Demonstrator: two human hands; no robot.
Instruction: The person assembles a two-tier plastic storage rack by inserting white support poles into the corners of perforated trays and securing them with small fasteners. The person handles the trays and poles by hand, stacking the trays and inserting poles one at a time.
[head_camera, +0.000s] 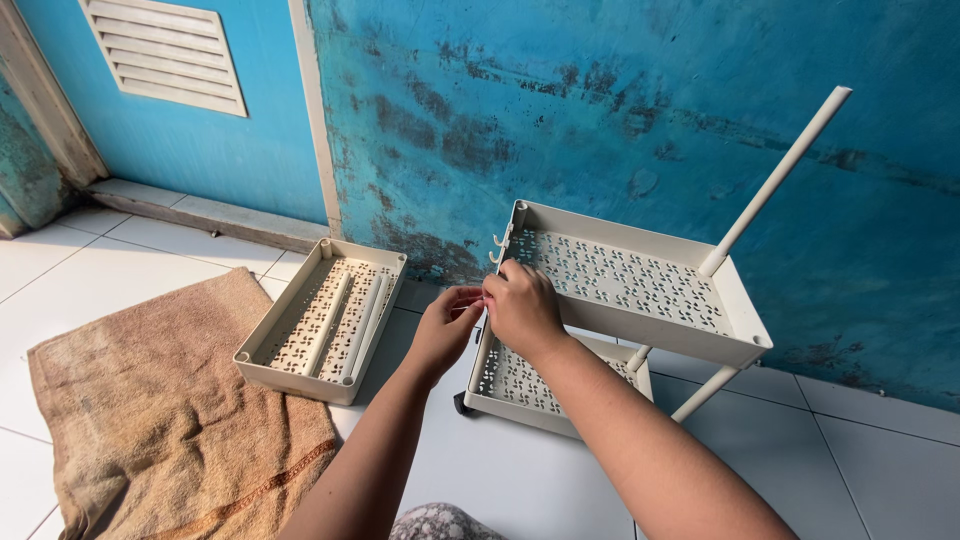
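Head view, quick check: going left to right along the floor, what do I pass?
Brown towel → loose perforated tray holding white poles → left hand → right hand at the cart's upper tray → slanted white pole.

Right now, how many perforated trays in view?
3. One loose tray lies on the floor at left; the upper tray and lower tray sit on the cart frame. Hands partly hide the lower one.
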